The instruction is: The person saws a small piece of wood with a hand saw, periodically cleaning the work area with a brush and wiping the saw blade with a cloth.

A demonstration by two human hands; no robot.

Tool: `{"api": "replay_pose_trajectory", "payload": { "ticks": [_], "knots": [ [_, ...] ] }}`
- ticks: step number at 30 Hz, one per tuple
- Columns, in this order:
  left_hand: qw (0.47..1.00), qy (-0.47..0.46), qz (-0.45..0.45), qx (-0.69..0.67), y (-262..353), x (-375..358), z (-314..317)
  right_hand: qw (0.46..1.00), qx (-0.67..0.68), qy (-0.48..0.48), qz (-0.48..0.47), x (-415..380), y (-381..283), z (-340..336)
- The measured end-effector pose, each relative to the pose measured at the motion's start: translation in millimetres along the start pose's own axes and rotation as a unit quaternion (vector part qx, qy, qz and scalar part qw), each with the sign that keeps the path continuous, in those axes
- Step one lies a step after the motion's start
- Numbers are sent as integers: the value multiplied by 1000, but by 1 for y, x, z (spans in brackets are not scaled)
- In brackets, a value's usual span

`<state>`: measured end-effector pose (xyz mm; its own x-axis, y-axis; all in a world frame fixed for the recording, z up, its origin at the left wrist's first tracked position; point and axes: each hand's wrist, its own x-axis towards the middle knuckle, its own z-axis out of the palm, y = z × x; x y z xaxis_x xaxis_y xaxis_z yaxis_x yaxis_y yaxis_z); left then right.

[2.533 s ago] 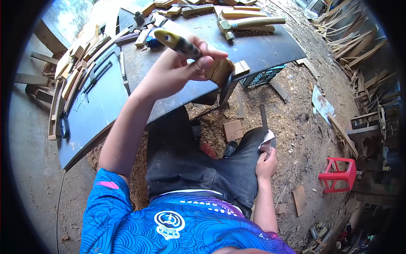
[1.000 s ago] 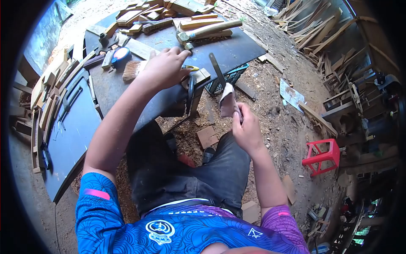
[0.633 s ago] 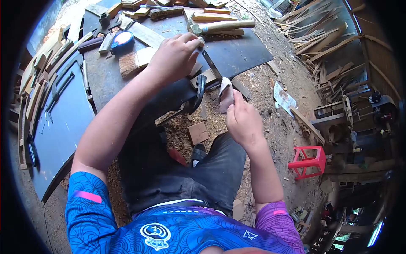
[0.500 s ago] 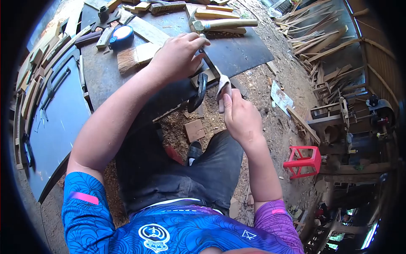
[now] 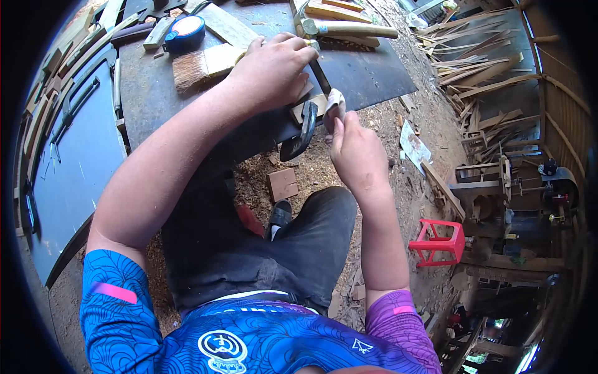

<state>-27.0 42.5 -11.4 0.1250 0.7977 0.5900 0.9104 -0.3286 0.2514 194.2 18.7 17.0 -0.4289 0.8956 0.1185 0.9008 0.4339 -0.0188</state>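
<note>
A dark, flat bar that looks like a file slants between my two hands over the table's edge. My left hand is closed around its far end, fingers curled over it. My right hand grips the near end, which is wrapped in a pale cloth. Below the bar, a black clamp hangs at the table edge beside a small wood block. What lies under my left palm is hidden.
On the dark table lie a wide brush, a blue round tape measure, a hammer and wood strips. A hacksaw rests on the left board. A red stool and scrap wood are at right.
Both hands and the bar have shifted slightly up and right in view, my right hand nearer the table edge. The whole scene has shifted a little with the camera. Both grips stay the same.
</note>
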Motion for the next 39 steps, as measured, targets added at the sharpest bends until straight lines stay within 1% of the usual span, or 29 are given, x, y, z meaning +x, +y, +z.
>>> {"api": "replay_pose_trajectory", "payload": {
  "ticks": [1, 5, 7, 9, 11, 13, 15, 17, 18, 19, 21, 23, 25, 26, 27, 29, 31, 33, 34, 35, 36, 37, 39],
  "knots": [
    [999, -2, -15, 31, 1, 0, 0, 1000, 0, 3, -4, 2, 0, 2],
    [999, -5, -47, 26, -1, 1, 2, 1000, 17, -1, -6, 2, 0, 1],
    [999, 17, -35, 30, -1, 0, -1, 999, 24, -8, -22, -2, 3, 1],
    [999, 3, -42, 22, 2, -1, -5, 998, 48, -16, -32, -11, 12, -3],
    [1000, 8, 1, -23, 5, 0, -9, 997, 64, -47, -8, -27, 17, -11],
    [995, -73, -15, -65, 14, 3, -16, 998, 44, -47, -10, -44, 21, -16],
    [991, -106, 20, -77, 18, 2, -19, 999, 23, -47, -12, -39, 18, -14],
    [990, -109, 33, -88, 22, 1, -18, 998, 2, -52, 31, -27, 2, -7],
    [988, -125, 18, -87, 23, 3, -22, 999, 47, -23, 14, -15, 4, 4],
    [986, -142, 3, -83, 24, 4, -25, 998, 48, -22, 22, -11, 5, 5],
    [984, -144, 4, -104, 22, 2, -20, 999, 44, -25, 7, -8, 4, 7],
    [988, -119, 3, -96, 20, -1, -20, 997, 66, -34, 10, -31, 11, -1],
    [985, -139, -8, -98, 24, 1, -20, 996, 77, -51, 18, -59, 16, -12],
    [988, -127, -3, -82, 24, 2, -16, 997, 41, -59, 30, -67, 17, -16],
    [991, -118, 2, -67, 24, 3, -11, 997, 37, -63, 26, -63, 18, -16],
    [985, -168, -21, -42, 30, 9, -17, 996, 72, -48, 16, -50, 15, -14],
    [991, -123, -3, -51, 27, 6, -12, 998, 48, -38, 31, -19, 6, -6],
    [991, -95, 13, -89, 20, -1, -12, 999, 24, -35, 10, -3, 0, -4],
    [991, -98, 15, -86, 20, -3, -10, 999, 32, -31, 10, -7, -1, -4],
    [993, -80, 26, -84, 18, -5, -8, 999, 34, -30, 9, -15, 3, -10],
    [994, -59, 36, -83, 14, -6, -8, 997, 45, -59, 25, -27, 10, -19],
    [993, -96, 32, -68, 17, -5, -12, 994, 52, -89, 39, -37, 13, -26],
    [995, -83, 11, -60, 22, -5, -7, 994, 22, -96, 43, -57, 12, -33]
  ]
}}
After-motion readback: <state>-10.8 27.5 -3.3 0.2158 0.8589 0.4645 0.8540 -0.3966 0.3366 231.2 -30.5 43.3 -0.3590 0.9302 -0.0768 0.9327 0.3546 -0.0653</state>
